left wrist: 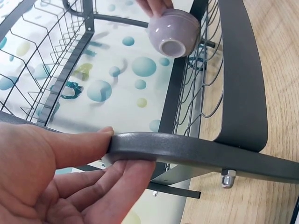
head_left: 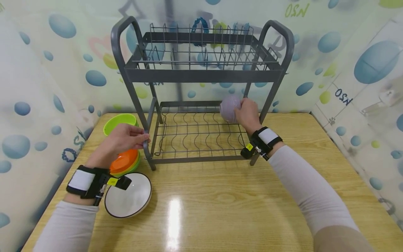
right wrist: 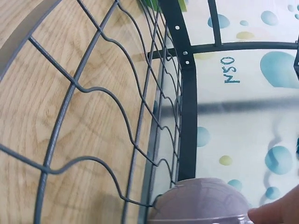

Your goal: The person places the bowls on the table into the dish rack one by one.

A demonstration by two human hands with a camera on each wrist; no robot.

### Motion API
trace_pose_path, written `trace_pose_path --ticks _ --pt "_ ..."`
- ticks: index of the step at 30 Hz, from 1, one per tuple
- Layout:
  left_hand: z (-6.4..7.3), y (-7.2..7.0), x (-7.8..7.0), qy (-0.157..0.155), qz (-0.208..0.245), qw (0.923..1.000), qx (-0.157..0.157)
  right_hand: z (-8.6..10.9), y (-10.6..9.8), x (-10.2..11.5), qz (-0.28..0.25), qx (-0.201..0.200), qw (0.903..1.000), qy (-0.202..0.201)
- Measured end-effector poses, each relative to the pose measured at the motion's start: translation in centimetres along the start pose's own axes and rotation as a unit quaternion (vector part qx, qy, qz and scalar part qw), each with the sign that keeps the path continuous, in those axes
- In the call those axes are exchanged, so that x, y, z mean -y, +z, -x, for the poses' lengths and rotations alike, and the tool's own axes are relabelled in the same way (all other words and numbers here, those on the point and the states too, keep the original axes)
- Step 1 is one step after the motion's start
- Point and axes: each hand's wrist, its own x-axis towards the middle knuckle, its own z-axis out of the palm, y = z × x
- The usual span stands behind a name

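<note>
A two-tier grey metal dish rack [head_left: 201, 75] stands on the wooden table. My right hand [head_left: 248, 113] grips a small lilac bowl [head_left: 229, 108] by its edge, at the right end of the lower tier. In the left wrist view the round foot of that bowl [left wrist: 173, 37] faces the camera, so it is tipped on its side. On the left, my left hand [head_left: 127, 138] pinches the rack's left front leg between thumb and fingers. Up close, the thumb lies on one side of the grey tube [left wrist: 154, 145] and the fingers on the other.
Left of the rack are a green bowl [head_left: 119, 120] and an orange bowl [head_left: 124, 162] stacked in others, partly hidden by my left arm. A white bowl with a dark rim [head_left: 129, 197] sits nearer. Behind hangs a bubble-patterned curtain [head_left: 64, 26].
</note>
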Motion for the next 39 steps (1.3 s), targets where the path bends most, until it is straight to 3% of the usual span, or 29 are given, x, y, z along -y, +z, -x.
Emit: trace_pose_path --ticks 4,11,14,21,28,34,39 --pt "0.0 0.0 0.0 0.004 -0.003 1.0000 -0.003 0.3 -1.0 0.7 0.033 0.000 0.9986 -0.042" --pt "0.1 -0.1 0.2 -0.003 0.019 0.9998 0.010 2.0 -3.2 2.1 0.073 0.047 0.9893 -0.117" --pt "0.1 -0.2 0.3 -0.002 0.020 0.9997 0.010 3.7 -3.8 2.0 0.090 0.071 0.9780 -0.174" --pt "-0.1 -0.1 0.5 -0.003 0.011 0.9999 0.005 8.4 -4.2 0.3 0.143 0.133 0.9399 -0.280" --pt "-0.1 0.0 0.6 0.007 0.009 0.9999 0.000 11.3 -2.9 -2.0 0.171 0.164 0.9215 -0.308" --pt "0.0 0.1 0.6 0.010 0.007 0.9999 -0.004 11.7 -2.1 -2.9 0.185 0.171 0.9192 -0.302" --pt "0.6 0.6 0.1 0.035 -0.036 0.9979 -0.041 11.9 -1.9 -3.4 0.168 0.161 0.9198 -0.316"
